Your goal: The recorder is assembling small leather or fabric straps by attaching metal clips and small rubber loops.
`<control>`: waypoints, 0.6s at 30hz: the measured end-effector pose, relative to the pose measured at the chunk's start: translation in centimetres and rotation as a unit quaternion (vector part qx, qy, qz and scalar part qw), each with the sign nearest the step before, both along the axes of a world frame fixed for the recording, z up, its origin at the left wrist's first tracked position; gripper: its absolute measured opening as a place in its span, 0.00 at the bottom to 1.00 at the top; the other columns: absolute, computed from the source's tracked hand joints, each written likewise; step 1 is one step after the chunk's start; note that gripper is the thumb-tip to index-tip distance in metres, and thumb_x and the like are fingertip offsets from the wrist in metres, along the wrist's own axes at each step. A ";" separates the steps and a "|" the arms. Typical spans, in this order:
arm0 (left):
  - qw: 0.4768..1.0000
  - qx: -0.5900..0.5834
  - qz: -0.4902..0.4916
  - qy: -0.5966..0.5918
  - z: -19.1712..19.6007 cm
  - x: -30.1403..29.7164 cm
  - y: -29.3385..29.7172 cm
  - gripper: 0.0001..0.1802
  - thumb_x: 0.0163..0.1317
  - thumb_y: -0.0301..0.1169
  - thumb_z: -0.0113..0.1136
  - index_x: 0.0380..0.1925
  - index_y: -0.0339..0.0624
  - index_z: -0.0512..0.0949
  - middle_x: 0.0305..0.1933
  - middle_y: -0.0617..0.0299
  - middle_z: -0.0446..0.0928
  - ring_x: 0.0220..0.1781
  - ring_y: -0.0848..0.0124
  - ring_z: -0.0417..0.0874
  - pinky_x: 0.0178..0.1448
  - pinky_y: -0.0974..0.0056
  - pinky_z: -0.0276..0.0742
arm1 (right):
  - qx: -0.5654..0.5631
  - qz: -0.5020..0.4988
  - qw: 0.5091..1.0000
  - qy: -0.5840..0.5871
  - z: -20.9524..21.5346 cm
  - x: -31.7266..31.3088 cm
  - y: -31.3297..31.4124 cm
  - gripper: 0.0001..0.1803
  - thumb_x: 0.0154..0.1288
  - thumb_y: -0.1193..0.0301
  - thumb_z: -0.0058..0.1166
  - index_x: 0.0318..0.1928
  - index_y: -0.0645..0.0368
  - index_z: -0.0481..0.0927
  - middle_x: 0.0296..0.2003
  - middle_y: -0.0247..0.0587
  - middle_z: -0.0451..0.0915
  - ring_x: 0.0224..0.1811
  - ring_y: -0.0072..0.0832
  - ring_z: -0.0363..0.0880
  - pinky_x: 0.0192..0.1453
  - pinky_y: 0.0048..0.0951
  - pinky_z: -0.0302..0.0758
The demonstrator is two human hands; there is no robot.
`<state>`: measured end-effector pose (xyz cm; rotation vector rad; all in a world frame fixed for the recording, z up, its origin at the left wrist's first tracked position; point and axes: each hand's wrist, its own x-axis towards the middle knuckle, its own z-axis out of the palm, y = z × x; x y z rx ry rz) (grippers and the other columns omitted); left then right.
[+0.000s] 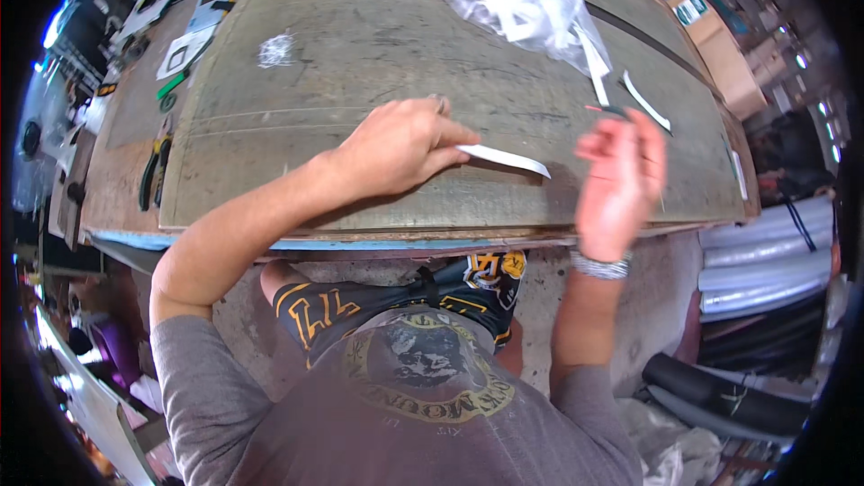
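My left hand [403, 146] pinches one end of a narrow white strip [508, 159] between thumb and fingers, over the middle of the worktable. The strip's other end points right, toward my right hand [623, 166]. That hand is raised and slightly blurred, its fingers curled around a slim dark tool with a thin red tip [612, 111]. The tip points left, and the fingers hide most of the tool, so its kind is unclear. Another curved white strip [646, 101] lies on the table beyond the right hand.
A clear plastic bag of white strips [513, 4] lies at the table's far side. Thin white scraps [276, 49] sit far left. Pliers [155, 166] and a green tool [171, 84] lie along the left edge. Silvery rolls [765, 256] are stacked right of the table [297, 144].
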<state>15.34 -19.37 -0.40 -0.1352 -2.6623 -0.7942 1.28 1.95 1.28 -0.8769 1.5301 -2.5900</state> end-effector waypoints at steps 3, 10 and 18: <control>0.999 -0.037 0.022 0.011 -1.1 0.6 0.9 0.19 0.59 0.34 0.67 0.52 0.48 0.82 0.34 0.51 0.77 0.39 0.51 0.80 0.45 0.52 0.76 | -0.013 0.110 0.989 -0.100 -2.2 3.3 -4.3 0.11 0.75 0.73 0.50 0.54 0.63 0.73 0.37 0.45 0.82 0.31 0.30 0.83 0.37 0.31 0.82; 0.970 0.199 0.013 -0.136 2.1 2.1 -0.9 0.29 0.49 0.25 0.74 0.53 0.38 0.77 0.27 0.64 0.74 0.31 0.74 0.75 0.37 0.65 0.72 | 0.045 0.112 0.980 -0.160 -5.2 3.7 -5.0 0.10 0.76 0.72 0.50 0.52 0.63 0.72 0.36 0.39 0.81 0.34 0.26 0.84 0.41 0.27 0.81; 0.941 0.291 0.000 -0.171 2.7 4.7 -2.3 0.20 0.49 0.27 0.76 0.39 0.39 0.75 0.26 0.69 0.71 0.28 0.80 0.68 0.32 0.69 0.64 | 0.052 0.124 0.971 -0.198 -5.1 3.3 -4.9 0.10 0.75 0.72 0.50 0.52 0.63 0.72 0.36 0.41 0.82 0.35 0.30 0.84 0.41 0.28 0.81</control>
